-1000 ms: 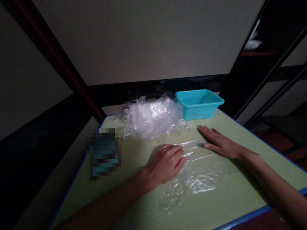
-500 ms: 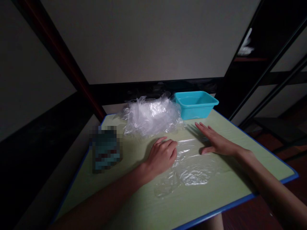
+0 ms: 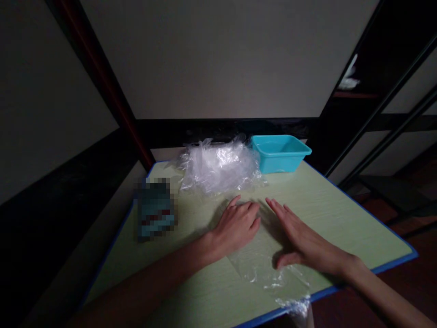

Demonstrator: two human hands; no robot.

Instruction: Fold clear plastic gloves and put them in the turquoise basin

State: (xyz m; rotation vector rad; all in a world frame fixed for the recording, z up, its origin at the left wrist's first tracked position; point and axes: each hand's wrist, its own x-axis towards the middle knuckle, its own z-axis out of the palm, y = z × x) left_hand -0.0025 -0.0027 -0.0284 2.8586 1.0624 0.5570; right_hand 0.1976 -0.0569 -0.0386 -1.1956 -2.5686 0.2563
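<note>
A thin clear plastic bag (image 3: 262,273) lies on the pale green table (image 3: 191,291), its crumpled lower end hanging over the near edge. My left hand (image 3: 237,228) rests at the bag's upper end with the fingers curled down on the film; the fingertips are partly hidden. Close by on the right, my right hand (image 3: 300,241) is open above the bag, its fingers straight and the thumb apart. No object shows in it. Beyond both hands sits a heap of crumpled clear plastic bags (image 3: 218,168).
A turquoise plastic basin (image 3: 280,161) stands at the back right, beside the heap. At the left edge is a blurred-out dark item (image 3: 157,209). Blue edging (image 3: 392,264) runs round the table. A pale panel (image 3: 225,59) rises behind it.
My right hand has moved left and nearer to me, closer to my left hand. The bag's lower part has shifted toward me and over the table edge. My left hand stays curled.
</note>
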